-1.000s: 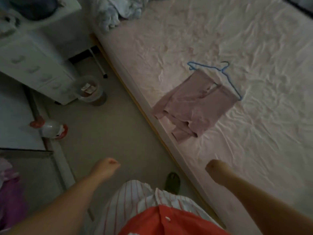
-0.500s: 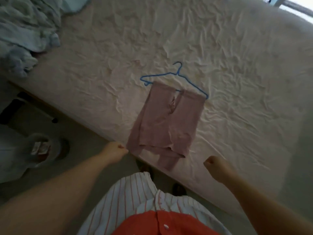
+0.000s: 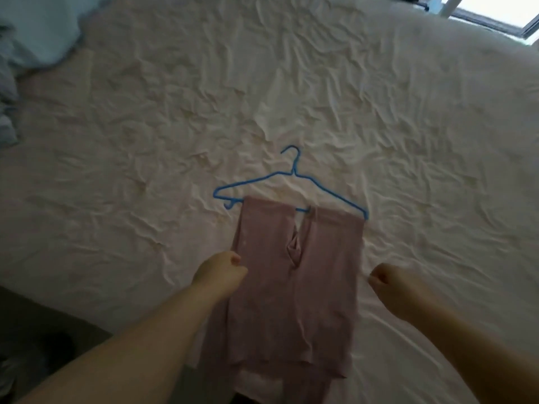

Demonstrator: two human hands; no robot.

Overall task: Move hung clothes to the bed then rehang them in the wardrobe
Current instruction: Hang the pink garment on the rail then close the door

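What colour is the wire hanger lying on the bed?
Blue; the thin wire hanger shows clearly in the head view, its only view.

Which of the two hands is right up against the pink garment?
The left hand: its knuckles meet the pink garment's left edge. The right hand is off its right edge.

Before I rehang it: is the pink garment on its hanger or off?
On: the pink garment is folded over the bottom bar of the blue hanger, lying flat on the bed.

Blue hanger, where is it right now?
In the head view the blue hanger lies flat on the bed sheet at centre frame, hook pointing away, with the pink garment draped over its bar, beyond both hands.
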